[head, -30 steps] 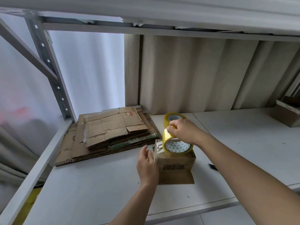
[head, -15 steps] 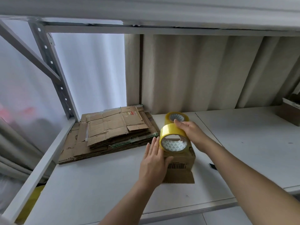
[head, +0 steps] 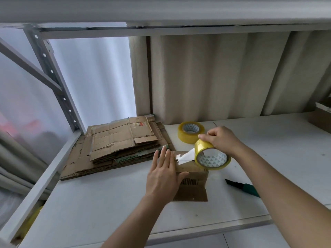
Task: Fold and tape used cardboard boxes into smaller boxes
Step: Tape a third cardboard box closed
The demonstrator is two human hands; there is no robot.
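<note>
Both hands work the small cardboard box on the white shelf: left hand, fingers straight and together, presses the tape end flat (anchoring it) while right hand grips the yellow tape roll, pulling tape taut.

Soft daylight, wide-angle edge distortion

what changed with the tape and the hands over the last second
The right hand, gripping the yellow tape roll, has drawn it to the right across the small brown cardboard box, so a strip of clear tape now stretches from roll to box top. The left hand moved from beside the box onto it and presses flat. The second yellow roll and flattened cardboard stack stayed put.
</note>
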